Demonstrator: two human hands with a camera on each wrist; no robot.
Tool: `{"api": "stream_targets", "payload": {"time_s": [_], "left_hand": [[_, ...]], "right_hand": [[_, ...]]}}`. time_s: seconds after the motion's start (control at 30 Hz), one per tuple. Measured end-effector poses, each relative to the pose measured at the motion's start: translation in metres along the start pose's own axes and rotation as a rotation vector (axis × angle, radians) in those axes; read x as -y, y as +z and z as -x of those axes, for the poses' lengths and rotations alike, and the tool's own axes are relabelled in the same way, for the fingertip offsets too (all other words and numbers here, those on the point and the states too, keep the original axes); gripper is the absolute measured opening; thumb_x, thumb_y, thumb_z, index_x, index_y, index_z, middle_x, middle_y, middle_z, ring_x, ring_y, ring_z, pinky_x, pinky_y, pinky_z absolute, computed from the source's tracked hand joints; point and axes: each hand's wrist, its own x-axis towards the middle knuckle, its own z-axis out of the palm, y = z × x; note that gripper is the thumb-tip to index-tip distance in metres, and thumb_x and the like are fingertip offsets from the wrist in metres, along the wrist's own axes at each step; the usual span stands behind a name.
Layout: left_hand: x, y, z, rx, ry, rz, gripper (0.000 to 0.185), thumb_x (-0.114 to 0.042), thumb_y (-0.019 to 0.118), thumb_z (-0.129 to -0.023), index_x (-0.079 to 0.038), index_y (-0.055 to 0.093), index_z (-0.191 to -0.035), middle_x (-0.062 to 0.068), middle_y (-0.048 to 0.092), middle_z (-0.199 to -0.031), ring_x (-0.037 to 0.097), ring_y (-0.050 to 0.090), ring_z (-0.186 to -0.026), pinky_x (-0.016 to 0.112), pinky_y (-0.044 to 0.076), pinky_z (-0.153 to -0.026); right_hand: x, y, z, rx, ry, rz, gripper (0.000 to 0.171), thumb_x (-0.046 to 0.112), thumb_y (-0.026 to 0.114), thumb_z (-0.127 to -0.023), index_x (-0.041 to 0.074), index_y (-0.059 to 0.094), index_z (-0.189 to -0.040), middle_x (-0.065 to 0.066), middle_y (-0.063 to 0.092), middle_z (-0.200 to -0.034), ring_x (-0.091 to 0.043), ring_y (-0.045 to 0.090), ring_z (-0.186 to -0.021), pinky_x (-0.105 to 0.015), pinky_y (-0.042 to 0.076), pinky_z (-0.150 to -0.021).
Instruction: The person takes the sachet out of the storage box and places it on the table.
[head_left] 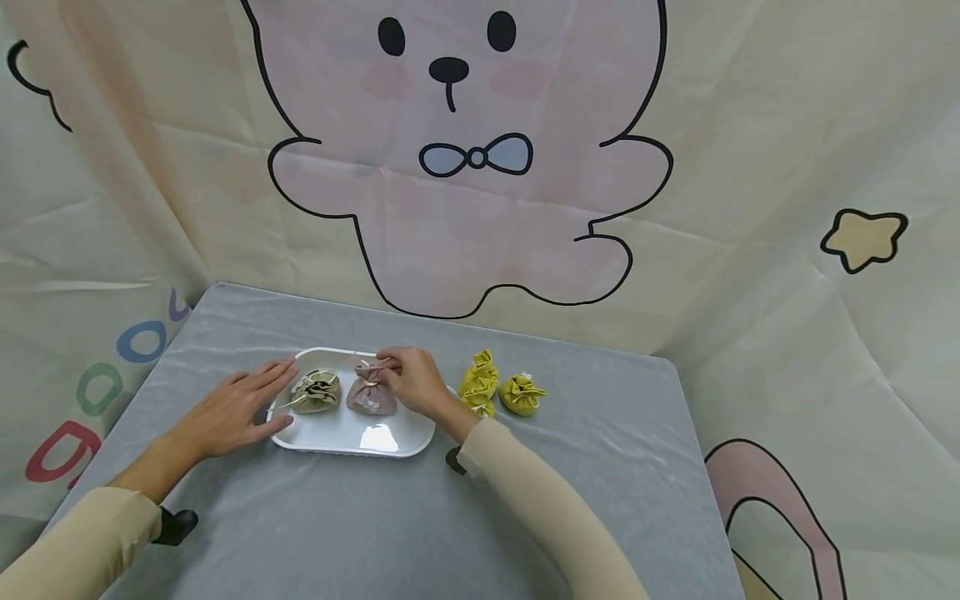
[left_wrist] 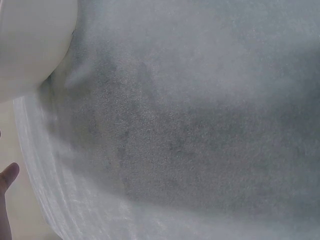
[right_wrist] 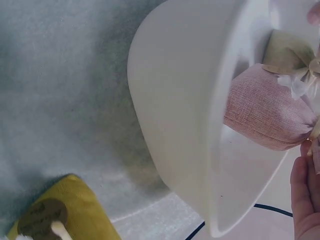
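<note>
A white tray lies on the cloth-covered table. Its left part holds an olive-green drawstring pouch; a pink drawstring pouch sits near its middle. My right hand pinches the gathered top of the pink pouch. In the right wrist view, fingers are at the neck of that pouch, and the green pouch shows behind it. With straight fingers and thumb spread, my left hand rests at the tray's left edge. Only a thumb and part of the tray appear in the left wrist view.
Two yellow pouches stand right of the tray, one taller and one rounder. Grey cloth covers the table. Behind it hangs a printed curtain with a cartoon bear.
</note>
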Motion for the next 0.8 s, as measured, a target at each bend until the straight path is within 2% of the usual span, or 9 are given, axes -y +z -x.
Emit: {"api": "stream_targets", "payload": {"time_s": [0.23,0.5,0.8], "left_hand": [[0.001,0.0,0.0,-0.029,0.041,-0.008,0.08,-0.046,0.069,-0.089,0.0,0.043,-0.149,0.018,0.039,-0.155,0.04,0.042,-0.136,0.063,0.04,-0.098],[0.002,-0.001,0.001,0.001,0.019,-0.005,0.08,-0.049,0.067,-0.09,-0.001,0.042,-0.15,0.018,0.038,-0.155,0.041,0.04,-0.137,0.063,0.038,-0.099],[0.002,-0.001,0.001,-0.029,0.04,-0.008,0.079,-0.048,0.068,-0.09,-0.001,0.043,-0.149,0.016,0.039,-0.156,0.039,0.041,-0.137,0.061,0.039,-0.098]], "right_hand": [[0.006,-0.009,0.003,-0.001,-0.011,-0.046,0.024,-0.002,0.064,-0.092,-0.003,0.07,-0.116,-0.011,0.075,-0.102,-0.008,0.071,-0.087,-0.013,0.052,-0.073],[0.015,-0.019,0.012,-0.009,-0.061,-0.056,0.025,0.002,0.065,-0.095,-0.002,0.068,-0.12,-0.009,0.075,-0.104,-0.009,0.071,-0.092,-0.015,0.052,-0.078],[0.012,-0.029,0.024,-0.086,-0.14,-0.074,0.025,0.001,0.065,-0.094,-0.001,0.069,-0.118,-0.01,0.076,-0.1,-0.016,0.073,-0.092,-0.019,0.053,-0.081]]}}
